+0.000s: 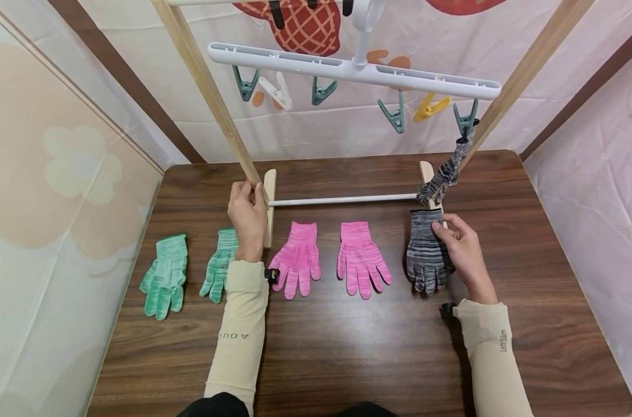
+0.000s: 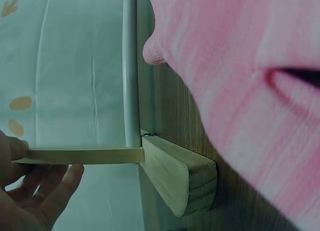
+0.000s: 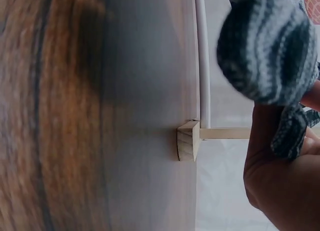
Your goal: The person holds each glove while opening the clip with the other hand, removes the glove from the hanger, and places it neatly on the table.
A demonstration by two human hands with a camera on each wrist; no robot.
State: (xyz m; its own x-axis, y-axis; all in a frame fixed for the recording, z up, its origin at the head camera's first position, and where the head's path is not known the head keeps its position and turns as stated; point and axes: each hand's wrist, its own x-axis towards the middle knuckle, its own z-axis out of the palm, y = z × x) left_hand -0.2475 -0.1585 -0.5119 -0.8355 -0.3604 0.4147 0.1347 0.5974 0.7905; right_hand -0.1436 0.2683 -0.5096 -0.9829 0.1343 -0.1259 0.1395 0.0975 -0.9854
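Observation:
My left hand grips the left wooden upright of a drying rack near its base. In the left wrist view, thumb and fingers lie on opposite sides of that post. With thumb and fingers my right hand pinches a black-and-grey knitted glove by its side. The right wrist view has this glove raised above the tabletop. Its mate, another black-and-grey glove, hangs from a green clip at the hanger's right end.
A white hanger bears several clips, including a white clip and a yellow clip. Two pink gloves and two green gloves lie on the wooden table. A white crossbar joins the rack's feet.

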